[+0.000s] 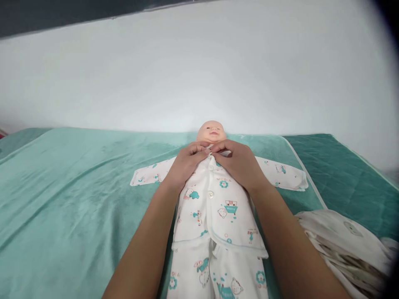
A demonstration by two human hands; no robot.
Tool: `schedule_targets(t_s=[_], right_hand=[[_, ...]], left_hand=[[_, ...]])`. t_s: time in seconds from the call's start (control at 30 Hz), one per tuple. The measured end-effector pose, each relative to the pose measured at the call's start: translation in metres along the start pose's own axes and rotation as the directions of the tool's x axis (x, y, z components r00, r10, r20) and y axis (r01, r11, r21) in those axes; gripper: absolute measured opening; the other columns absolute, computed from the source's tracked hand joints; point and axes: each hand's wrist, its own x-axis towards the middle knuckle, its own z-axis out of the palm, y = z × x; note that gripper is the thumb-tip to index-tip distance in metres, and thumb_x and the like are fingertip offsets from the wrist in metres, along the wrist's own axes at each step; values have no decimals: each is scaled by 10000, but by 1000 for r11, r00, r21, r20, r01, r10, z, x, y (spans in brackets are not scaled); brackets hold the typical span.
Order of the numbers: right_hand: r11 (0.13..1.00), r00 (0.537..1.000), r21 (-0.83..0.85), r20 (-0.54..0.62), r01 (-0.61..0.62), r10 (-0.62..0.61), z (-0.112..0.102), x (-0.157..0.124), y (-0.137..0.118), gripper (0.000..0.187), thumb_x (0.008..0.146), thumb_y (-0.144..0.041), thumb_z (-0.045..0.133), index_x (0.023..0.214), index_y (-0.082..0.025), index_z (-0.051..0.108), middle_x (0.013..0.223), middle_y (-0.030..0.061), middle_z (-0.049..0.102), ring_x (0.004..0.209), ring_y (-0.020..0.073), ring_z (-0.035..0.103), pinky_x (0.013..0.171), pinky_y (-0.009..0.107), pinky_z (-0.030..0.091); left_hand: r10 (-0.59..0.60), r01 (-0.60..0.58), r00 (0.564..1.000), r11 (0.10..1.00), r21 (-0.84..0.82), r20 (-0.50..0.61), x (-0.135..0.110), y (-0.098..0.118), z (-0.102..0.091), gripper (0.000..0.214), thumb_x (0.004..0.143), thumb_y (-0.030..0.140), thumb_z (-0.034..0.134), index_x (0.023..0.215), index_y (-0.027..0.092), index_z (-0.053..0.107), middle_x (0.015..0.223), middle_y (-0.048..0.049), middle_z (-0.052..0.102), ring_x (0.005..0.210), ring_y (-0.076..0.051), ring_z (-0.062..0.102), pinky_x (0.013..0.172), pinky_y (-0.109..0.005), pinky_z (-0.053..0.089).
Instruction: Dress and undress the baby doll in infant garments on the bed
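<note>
A baby doll (pixel 212 130) lies on its back, its head toward the wall. It wears a white printed baby jacket (pixel 224 195) with sleeves spread to both sides, and matching trousers (pixel 190 270). At the jacket's collar, just below the doll's chin, my left hand (pixel 189 162) pinches the front edge. My right hand (pixel 238 160) grips the facing edge there, and the fingertips of both hands nearly meet. A round button (pixel 210 194) shows lower on the jacket front, where the panels overlap. Whatever sits between my fingertips is mostly hidden.
Light green cloth (pixel 77 199) covers the surface under the doll. Darker green quilted fabric (pixel 336 166) shows at the right. A crumpled pile of pale clothes (pixel 339 228) lies at the lower right. A white wall (pixel 199 66) stands behind the doll's head.
</note>
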Motion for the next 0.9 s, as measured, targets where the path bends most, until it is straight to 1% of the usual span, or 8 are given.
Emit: schedule_targets(t_s=[0.17, 0.27, 0.33, 0.43, 0.53, 0.6, 0.77, 0.9], right_hand=[[975, 988, -186, -71, 122, -137, 5, -1, -1, 130, 865, -205, 558, 845, -232, 683, 926, -1, 717, 847, 161, 632, 768, 318, 450], [968, 983, -208, -89, 138, -160, 7, -2, -1, 115, 884, -216, 541, 862, -226, 654, 928, 12, 702, 862, 168, 623, 760, 318, 444], [974, 984, -187, -103, 125, -146, 7, -1, -1, 87, 878, -226, 551, 874, -228, 638, 938, 14, 692, 882, 172, 618, 771, 320, 445], [993, 993, -94, -93, 66, -75, 7, 1, 0, 84, 856, -250, 577, 913, -236, 637, 970, 16, 686, 902, 172, 611, 789, 320, 457], [999, 1000, 42, -16, -8, 9, 4, 3, 3, 148, 851, -288, 576, 972, -242, 646, 987, 16, 679, 901, 164, 609, 790, 309, 473], [994, 999, 103, 37, -30, 26, 1, 4, 5, 149, 847, -294, 573, 963, -239, 648, 985, 12, 673, 906, 157, 604, 798, 298, 475], [987, 995, 151, 92, -49, 36, -4, 4, 5, 137, 825, -271, 576, 940, -234, 639, 985, 2, 656, 888, 144, 580, 806, 290, 461], [985, 994, 156, 86, -80, 67, -3, 3, 2, 136, 817, -290, 586, 926, -227, 636, 965, 9, 647, 846, 146, 564, 778, 295, 459]], left_hand=[[-13, 13, 1000, 999, -44, -2, 0, 0, 1, 174, 820, 370, 673, 828, 204, 726, 1396, -44, 588, 1251, -270, 557, 1041, -400, 437], [12, -13, 1000, 999, -30, -18, 0, 1, 3, 167, 817, 362, 664, 815, 205, 720, 1356, -45, 617, 1246, -268, 561, 1040, -402, 436], [39, -39, 999, 999, -16, -28, 1, 1, 3, 131, 810, 335, 663, 820, 211, 706, 1342, -36, 627, 1241, -252, 565, 1052, -398, 423], [39, -40, 999, 999, -14, -31, 2, -1, 4, 159, 814, 326, 660, 935, 231, 702, 1326, -37, 639, 1219, -235, 579, 1049, -394, 424], [51, -52, 998, 999, -3, -36, 3, -3, 5, 198, 820, 344, 664, 979, 231, 700, 1305, -47, 652, 1219, -236, 581, 1055, -387, 420], [74, -74, 996, 997, 15, -45, 3, -4, 5, 184, 819, 344, 670, 963, 231, 697, 1293, -46, 660, 1221, -235, 581, 1066, -386, 410], [101, -99, 994, 994, 56, -42, 3, -5, 4, 103, 848, 328, 641, 889, 246, 689, 1322, -19, 643, 1221, -222, 580, 1068, -391, 403], [103, -98, 994, 990, 103, -46, 3, -5, 4, 144, 848, 322, 636, 933, 270, 739, 1319, -19, 641, 1251, -226, 561, 1092, -395, 386]])
